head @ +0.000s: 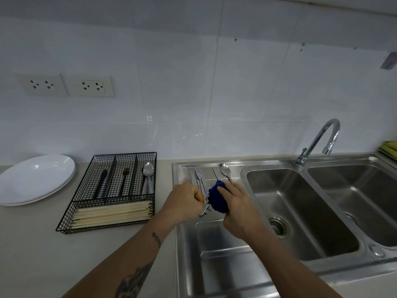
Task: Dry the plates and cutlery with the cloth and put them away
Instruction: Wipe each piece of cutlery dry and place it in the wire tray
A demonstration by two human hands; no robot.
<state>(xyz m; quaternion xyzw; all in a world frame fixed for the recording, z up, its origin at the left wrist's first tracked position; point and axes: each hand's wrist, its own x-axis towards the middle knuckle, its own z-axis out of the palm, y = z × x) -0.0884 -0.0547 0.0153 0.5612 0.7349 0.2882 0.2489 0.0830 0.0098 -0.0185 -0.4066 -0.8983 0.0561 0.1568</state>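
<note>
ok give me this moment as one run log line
left hand: grips cutlery bundle | right hand: wipes it with blue cloth | over drainboard | spoon waiting | plates stacked

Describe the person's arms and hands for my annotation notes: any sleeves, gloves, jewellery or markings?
Both forearms are bare, with no sleeves in view. The left hand and right hand wear no gloves, and no rings or watch show. The left forearm carries dark tattoos: a small one nearer the wrist and a larger one farther up.

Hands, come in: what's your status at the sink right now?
Left hand grips cutlery over the drainboard. Right hand holds blue cloth against it. Spoon waits behind. Nothing blocking the wire tray.
</note>
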